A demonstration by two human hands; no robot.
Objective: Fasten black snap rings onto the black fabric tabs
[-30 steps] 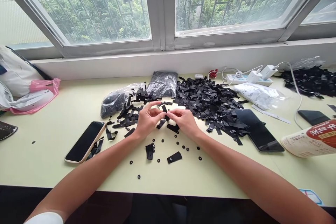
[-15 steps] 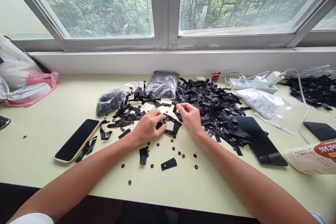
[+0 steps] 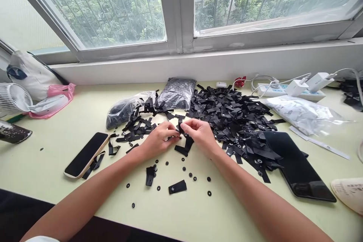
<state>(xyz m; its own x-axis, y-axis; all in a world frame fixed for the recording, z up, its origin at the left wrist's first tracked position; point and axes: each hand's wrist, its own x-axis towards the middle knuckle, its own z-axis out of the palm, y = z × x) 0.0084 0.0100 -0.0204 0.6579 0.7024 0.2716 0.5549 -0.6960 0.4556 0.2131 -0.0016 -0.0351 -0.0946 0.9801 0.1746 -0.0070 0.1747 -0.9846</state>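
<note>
Near the middle of the table my left hand (image 3: pixel 159 139) is closed, thumb and fingers pinched at a small black disc (image 3: pixel 180 137). Some black also shows between its fingers, too small to make out. My right hand (image 3: pixel 200 133), just to the right, pinches a black fabric strip (image 3: pixel 180 121) between thumb and index finger. The two sets of fingertips are nearly touching. Below them lie more dark strips (image 3: pixel 185 146) and several loose discs. Nearer the front edge is a strip marked M (image 3: pixel 177 187).
A large heap of black strips (image 3: pixel 229 109) spreads to the right, partly over a tablet (image 3: pixel 307 174). Two clear bags (image 3: pixel 177 92) of black pieces stand behind. A phone (image 3: pixel 86 155) lies left; a power strip (image 3: pixel 272 90) and white-filled bag (image 3: pixel 300 111) are at back right.
My right hand has moved left and slightly down, bringing the strip to my left fingertips. The left hand's fingers have drawn together. The view has tilted and shifted a little.
</note>
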